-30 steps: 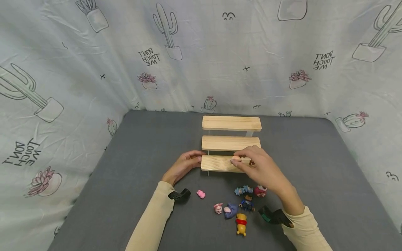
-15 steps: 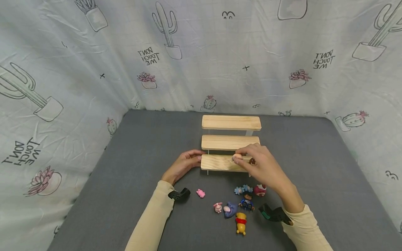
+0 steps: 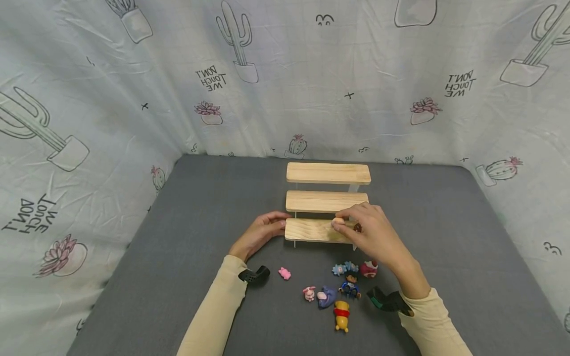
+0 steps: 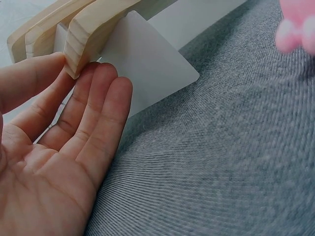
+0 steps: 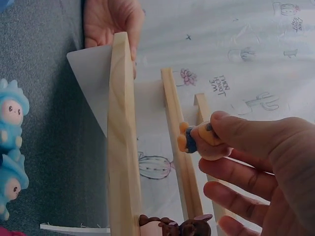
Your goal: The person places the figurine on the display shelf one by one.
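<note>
A three-tier shelf with pale wooden boards (image 3: 328, 201) and white side supports (image 4: 152, 59) stands on the grey cloth. My left hand (image 3: 260, 235) grips the left end of its lowest board (image 3: 307, 230), thumb and fingertips at the board's corner. Between thumb and fingers, my right hand (image 3: 378, 240) pinches a small toy figurine (image 5: 209, 141) with a peach-coloured body, dark blue part and orange feet. It is held just over the lowest board, tilted sideways in the right wrist view. A brown toy figure (image 5: 174, 227) sits on that board's right end, largely behind my right hand in the head view.
In front of the shelf lie a pink toy (image 3: 284, 273), a pink-white rabbit figure (image 3: 309, 294), a purple-blue toy (image 3: 327, 297), a yellow bear (image 3: 342, 316), a dark-haired doll (image 3: 351, 286), light blue figures (image 3: 339, 270) and a red toy (image 3: 368, 269). A printed curtain (image 3: 267, 118) hangs behind.
My right hand has shifted slightly to the right along the lowest board, with the figurine still pinched. The left hand has stayed at the board's left end.
</note>
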Available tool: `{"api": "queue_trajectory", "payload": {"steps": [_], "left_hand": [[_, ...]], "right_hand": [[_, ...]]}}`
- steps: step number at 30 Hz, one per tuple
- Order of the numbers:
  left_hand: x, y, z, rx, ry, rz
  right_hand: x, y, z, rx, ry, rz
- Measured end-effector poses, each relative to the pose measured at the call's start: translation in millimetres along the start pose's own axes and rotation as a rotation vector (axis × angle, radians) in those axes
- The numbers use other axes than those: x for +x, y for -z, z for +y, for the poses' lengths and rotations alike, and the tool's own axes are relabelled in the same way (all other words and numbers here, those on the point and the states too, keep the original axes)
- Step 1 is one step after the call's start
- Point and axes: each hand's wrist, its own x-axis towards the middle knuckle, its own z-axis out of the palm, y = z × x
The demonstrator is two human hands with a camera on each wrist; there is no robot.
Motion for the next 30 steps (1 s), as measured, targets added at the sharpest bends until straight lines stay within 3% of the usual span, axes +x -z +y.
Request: {"api": "queue_trajectory", "payload": {"steps": [18,30], "left_hand": [[-0.2,-0.4,1.2,-0.005,0.012,0.001],[0.0,-0.4,0.5,-0.008,0.006,0.004]], "right_hand": [[0.6,-2.1,5.7,-0.068,-0.052,-0.044],[1.0,-3.5,6.5,-0.123,-0.025,-0.050]]}}
